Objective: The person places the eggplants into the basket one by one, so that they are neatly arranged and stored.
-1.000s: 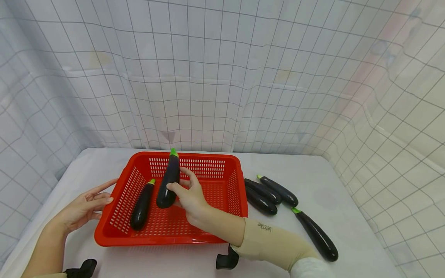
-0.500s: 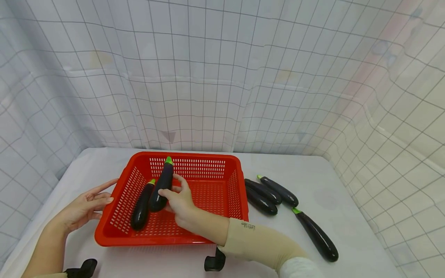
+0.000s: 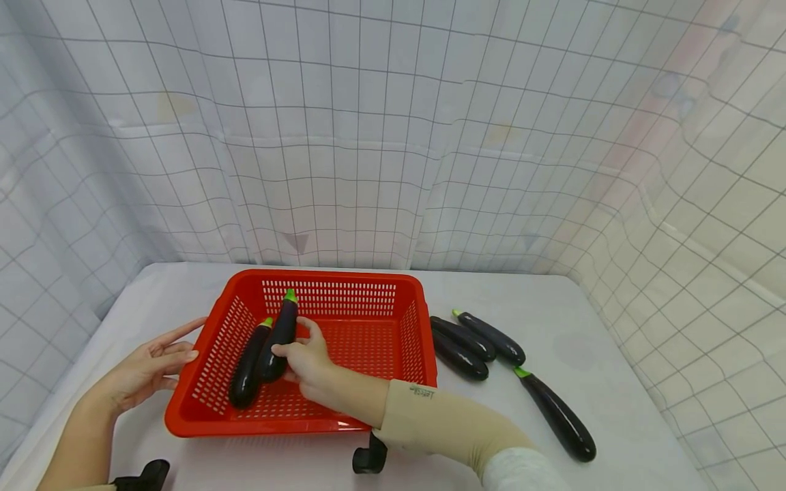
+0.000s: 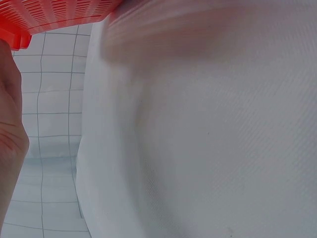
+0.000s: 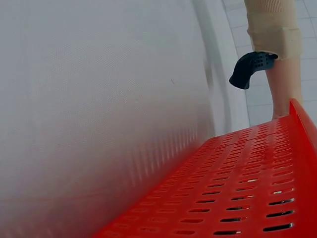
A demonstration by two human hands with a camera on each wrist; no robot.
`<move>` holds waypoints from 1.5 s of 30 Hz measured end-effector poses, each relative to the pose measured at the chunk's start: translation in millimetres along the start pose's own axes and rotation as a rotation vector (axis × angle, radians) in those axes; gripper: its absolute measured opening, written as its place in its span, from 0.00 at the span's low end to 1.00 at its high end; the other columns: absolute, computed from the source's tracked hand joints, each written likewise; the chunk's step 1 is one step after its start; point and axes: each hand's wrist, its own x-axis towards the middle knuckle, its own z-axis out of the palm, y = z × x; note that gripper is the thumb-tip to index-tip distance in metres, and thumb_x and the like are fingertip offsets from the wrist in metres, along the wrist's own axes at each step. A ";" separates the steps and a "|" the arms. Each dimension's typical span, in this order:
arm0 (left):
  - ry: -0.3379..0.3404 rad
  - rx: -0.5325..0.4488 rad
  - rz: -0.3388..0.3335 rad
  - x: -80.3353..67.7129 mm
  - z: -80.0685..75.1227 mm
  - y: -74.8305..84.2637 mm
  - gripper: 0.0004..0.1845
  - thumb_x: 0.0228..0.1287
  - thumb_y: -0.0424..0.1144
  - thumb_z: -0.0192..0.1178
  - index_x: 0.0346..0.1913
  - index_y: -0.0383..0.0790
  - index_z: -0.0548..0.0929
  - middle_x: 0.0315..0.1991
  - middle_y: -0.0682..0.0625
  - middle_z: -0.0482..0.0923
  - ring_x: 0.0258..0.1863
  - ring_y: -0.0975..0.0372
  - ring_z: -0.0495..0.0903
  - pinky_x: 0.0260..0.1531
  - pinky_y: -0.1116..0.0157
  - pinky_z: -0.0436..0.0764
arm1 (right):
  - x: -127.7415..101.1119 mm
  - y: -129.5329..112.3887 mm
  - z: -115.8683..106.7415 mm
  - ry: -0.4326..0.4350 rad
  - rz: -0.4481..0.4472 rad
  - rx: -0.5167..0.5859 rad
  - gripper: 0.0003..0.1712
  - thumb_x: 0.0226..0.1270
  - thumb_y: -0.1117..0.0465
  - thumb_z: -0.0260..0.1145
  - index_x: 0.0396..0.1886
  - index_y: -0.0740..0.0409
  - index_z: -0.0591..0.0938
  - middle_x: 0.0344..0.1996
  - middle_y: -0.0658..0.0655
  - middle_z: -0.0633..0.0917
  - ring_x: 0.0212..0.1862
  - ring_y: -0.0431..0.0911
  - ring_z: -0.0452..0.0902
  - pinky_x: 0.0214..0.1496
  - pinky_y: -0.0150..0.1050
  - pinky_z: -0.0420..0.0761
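In the head view, my right hand [image 3: 310, 361] grips a dark eggplant [image 3: 284, 332] inside the red basket [image 3: 368, 428], thumb on its near side. The held eggplant has its green stem end pointing to the back wall and lies close against another eggplant [image 3: 248, 368] along the basket's left side. My left hand [image 3: 147, 370] holds the basket's left rim, with its thumb tip on the rim and other fingers at the outer side. The left wrist view catches only part of that hand [image 4: 11, 114] below the basket's edge.
On the white table [image 3: 620, 382], right of the basket, several eggplants [image 3: 460, 354] lie together. Another eggplant [image 3: 559, 416] lies apart, nearer the front. Gridded white curtains [image 3: 393, 136] surround the table. The basket's slotted wall [image 5: 233, 188] fills the lower right wrist view.
My right hand has carried its eggplant left and toward the front, lower into the basket and up against the other eggplant. The left hand stays at the rim.
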 end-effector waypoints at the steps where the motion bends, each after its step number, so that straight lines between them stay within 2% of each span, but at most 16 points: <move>1: -0.001 0.000 0.000 0.0 0.1 0.0 0.25 0.70 0.38 0.44 0.61 0.73 0.63 0.45 0.66 0.78 0.43 0.66 0.80 0.37 0.53 0.81 | 1.0 0.6 0.3 -0.003 0.005 -0.006 0.32 0.52 0.74 0.65 0.55 0.47 0.70 0.35 0.56 0.74 0.36 0.52 0.80 0.36 0.49 0.81; 10: -0.017 -0.016 0.012 -0.2 -0.1 1.7 0.25 0.70 0.37 0.44 0.61 0.73 0.64 0.45 0.66 0.79 0.42 0.65 0.80 0.36 0.54 0.81 | 12.9 4.3 2.1 -0.019 0.051 -0.040 0.32 0.52 0.76 0.64 0.54 0.46 0.69 0.37 0.59 0.77 0.40 0.55 0.80 0.38 0.56 0.80; 17: -0.029 -0.033 0.022 -0.3 -1.0 3.1 0.25 0.71 0.36 0.43 0.62 0.72 0.64 0.46 0.66 0.79 0.42 0.65 0.81 0.36 0.54 0.81 | 18.1 8.3 4.6 -0.027 0.103 -0.101 0.33 0.51 0.78 0.64 0.53 0.48 0.68 0.38 0.60 0.76 0.42 0.54 0.77 0.39 0.61 0.77; 21: -0.028 -0.023 0.023 -0.1 -1.2 3.3 0.25 0.71 0.36 0.44 0.62 0.72 0.63 0.46 0.66 0.79 0.42 0.65 0.80 0.36 0.53 0.81 | 20.6 10.3 5.3 -0.020 0.128 -0.143 0.33 0.51 0.77 0.64 0.53 0.47 0.68 0.39 0.60 0.75 0.42 0.55 0.75 0.40 0.62 0.76; 35: -0.054 -0.042 0.039 -0.3 -2.4 3.1 0.25 0.71 0.35 0.43 0.62 0.71 0.64 0.47 0.64 0.79 0.43 0.64 0.81 0.36 0.54 0.81 | 27.2 13.7 5.4 -0.054 0.232 -0.171 0.33 0.51 0.79 0.63 0.53 0.49 0.67 0.42 0.64 0.71 0.43 0.58 0.71 0.45 0.66 0.72; 45: -0.063 -0.064 0.036 -0.3 -1.9 2.6 0.25 0.71 0.35 0.43 0.59 0.73 0.66 0.47 0.62 0.80 0.42 0.63 0.81 0.36 0.54 0.81 | 28.3 15.9 4.1 -0.076 0.254 -0.198 0.31 0.54 0.78 0.61 0.55 0.51 0.68 0.43 0.64 0.72 0.45 0.59 0.72 0.47 0.66 0.71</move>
